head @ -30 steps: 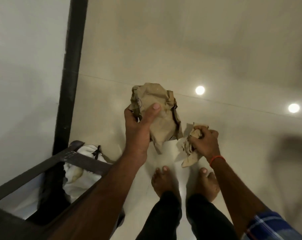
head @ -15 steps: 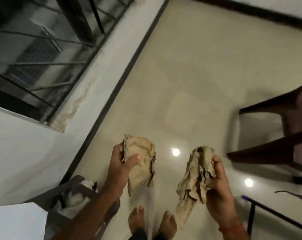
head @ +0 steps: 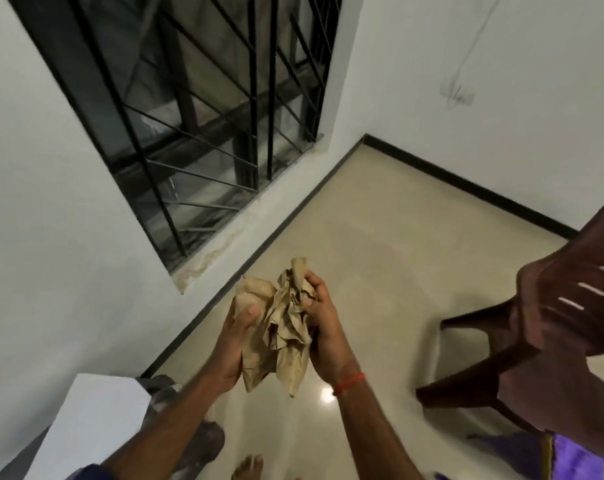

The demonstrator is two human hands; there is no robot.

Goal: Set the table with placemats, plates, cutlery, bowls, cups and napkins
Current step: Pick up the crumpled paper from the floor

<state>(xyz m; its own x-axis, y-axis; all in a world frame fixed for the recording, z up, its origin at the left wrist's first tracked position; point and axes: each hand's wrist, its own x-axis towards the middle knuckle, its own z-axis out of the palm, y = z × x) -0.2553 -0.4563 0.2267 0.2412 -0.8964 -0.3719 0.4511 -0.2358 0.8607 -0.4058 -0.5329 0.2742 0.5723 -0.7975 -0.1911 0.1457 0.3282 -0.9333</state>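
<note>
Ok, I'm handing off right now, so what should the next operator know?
Left hand: grips a brown paper bundle.
Right hand: grips a crumpled brown paper, pressed against the bundle.
Both papers are held above the tiled floor, between the barred window and a brown chair. I cannot tell whether they are napkins.
Done: nothing can be confirmed, as no table, placemat, plate, cutlery, bowl or cup is in view.
Left: as far as this view shows, the whole setting. A purple cloth lies at the bottom right.
</note>
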